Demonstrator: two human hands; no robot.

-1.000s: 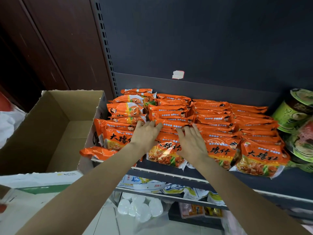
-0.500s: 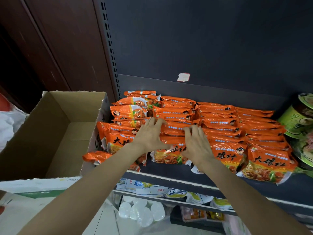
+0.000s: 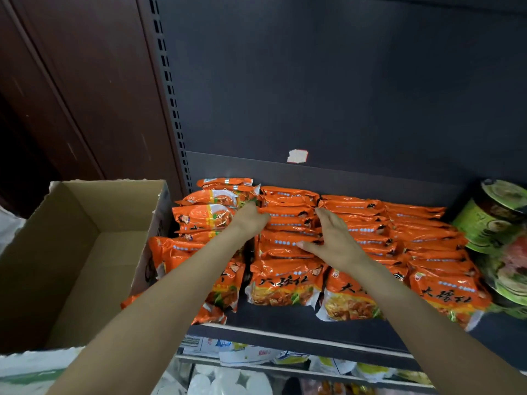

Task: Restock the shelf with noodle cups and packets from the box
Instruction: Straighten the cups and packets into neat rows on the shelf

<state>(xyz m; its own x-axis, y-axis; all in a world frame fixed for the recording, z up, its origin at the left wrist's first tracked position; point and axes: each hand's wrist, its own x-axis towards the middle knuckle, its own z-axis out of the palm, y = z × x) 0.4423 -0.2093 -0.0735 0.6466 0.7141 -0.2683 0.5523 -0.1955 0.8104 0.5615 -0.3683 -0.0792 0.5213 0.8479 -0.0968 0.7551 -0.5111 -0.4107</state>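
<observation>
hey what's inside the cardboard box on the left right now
The open cardboard box shows only bare brown walls and floor; no packets or cups are visible inside. Its nearest corner is hidden by the front wall and the left forearm, so anything there can't be seen.

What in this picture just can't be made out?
- Left hand fingertips: tucked among the orange packets, head view.
- Box floor near its front: hidden behind the box's near wall.
- Green cups: cut off by the right edge, labels blurred.
- Lower shelf goods: hidden under the shelf and arms.
</observation>
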